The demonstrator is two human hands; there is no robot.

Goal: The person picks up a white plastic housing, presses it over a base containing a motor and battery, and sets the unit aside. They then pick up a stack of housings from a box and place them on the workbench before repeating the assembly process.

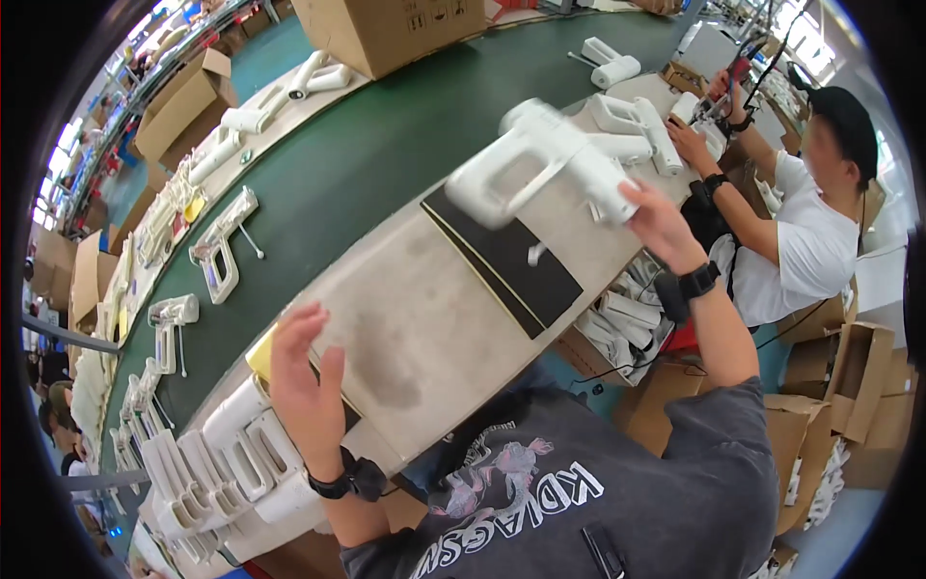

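Observation:
My right hand (659, 224) grips the rear end of a white plastic handheld-vacuum housing (540, 164), held in the air above the pale work board (434, 328); the housing is blurred by motion. My left hand (304, 386) hovers open, fingers spread, over the near left end of the board, holding nothing. It is closest to a row of white plastic housings (231, 463) lined up on the bench edge and a yellow pad (260, 355). A black mat (511, 261) lies across the board below the held housing.
A green conveyor belt (386, 135) carries several white housings (220, 246). Cardboard boxes (386, 29) stand at the far side. A co-worker in a white shirt (801, 241) works at the right. A bin of white parts (617, 323) sits under the board.

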